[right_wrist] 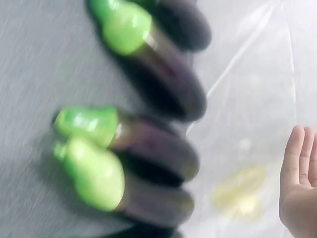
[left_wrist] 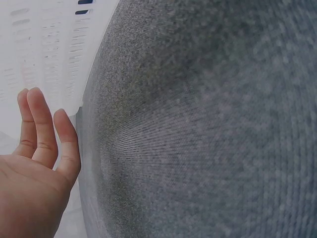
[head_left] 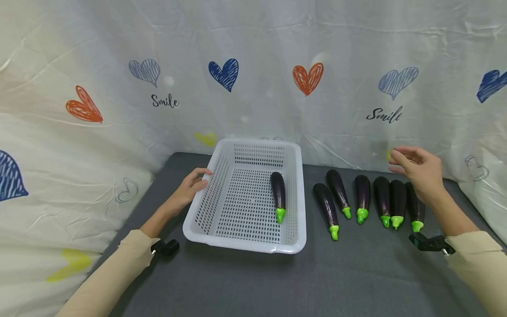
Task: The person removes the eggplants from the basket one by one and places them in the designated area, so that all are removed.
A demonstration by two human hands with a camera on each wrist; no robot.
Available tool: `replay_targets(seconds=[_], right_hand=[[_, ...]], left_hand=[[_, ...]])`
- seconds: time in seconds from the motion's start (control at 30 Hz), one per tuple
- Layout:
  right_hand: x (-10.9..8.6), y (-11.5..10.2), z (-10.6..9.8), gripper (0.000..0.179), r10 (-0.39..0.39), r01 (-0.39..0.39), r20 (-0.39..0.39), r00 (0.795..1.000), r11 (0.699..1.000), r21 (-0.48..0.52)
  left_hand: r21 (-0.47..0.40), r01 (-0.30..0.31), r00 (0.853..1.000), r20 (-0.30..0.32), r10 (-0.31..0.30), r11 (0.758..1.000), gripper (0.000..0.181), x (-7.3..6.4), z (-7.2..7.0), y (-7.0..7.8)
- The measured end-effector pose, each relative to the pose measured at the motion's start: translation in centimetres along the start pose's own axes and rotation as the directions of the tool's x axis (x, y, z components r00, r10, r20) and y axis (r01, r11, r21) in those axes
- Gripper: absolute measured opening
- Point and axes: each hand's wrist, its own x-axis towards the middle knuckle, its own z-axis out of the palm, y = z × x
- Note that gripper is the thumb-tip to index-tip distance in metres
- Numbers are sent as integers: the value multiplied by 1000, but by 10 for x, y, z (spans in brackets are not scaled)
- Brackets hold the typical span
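A white slotted plastic basket (head_left: 198, 237) stands on the table, with one eggplant (head_left: 278, 193) lying along its right side, green cap toward me. My left hand (head_left: 189, 190) is at the basket's left rim, its fingertips right on the edge; in the left wrist view the fingers (left_wrist: 43, 130) are fairly straight beside the slotted wall. To the right of the basket, several more eggplants (head_left: 362, 193) lie in a loose row. Above the far right end of that row my right hand (head_left: 420, 169) is raised, fingers loosely bent and holding nothing.
A dark grey cloth (head_left: 317, 277) covers the table. Behind it and at both sides hangs a pale curtain (head_left: 269, 44) printed with hearts and "Smile". Black wrist devices (head_left: 429, 243) sit below both hands.
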Motion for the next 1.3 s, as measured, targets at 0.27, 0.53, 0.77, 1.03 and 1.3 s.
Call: replay_targets(seconds=[0.27, 0.53, 0.77, 1.03, 1.3], right_hand=[[5, -9, 42, 35, -14, 13, 68, 998, 1000, 20], [10, -24, 89, 30, -51, 52, 152, 987, 999, -3], [21, -35, 135, 35, -86, 88, 180, 980, 996, -6], [27, -44, 187, 38, -108, 122, 247, 963, 992, -38], [27, -39, 224, 38, -101, 105, 289, 952, 994, -1]], left_hand=[[-4, 1, 1000, -2, -1, 1000, 31, 0, 0, -1], [3, -7, 1000, -6, 7, 1000, 34, -1, 0, -1], [7, -7, 1000, -6, 7, 1000, 32, 1, 1, -1], [11, -16, 1000, 1, 16, 1000, 33, 1, -1, -2], [9, -10, 1000, -3, 10, 1000, 35, 1, -1, -1]])
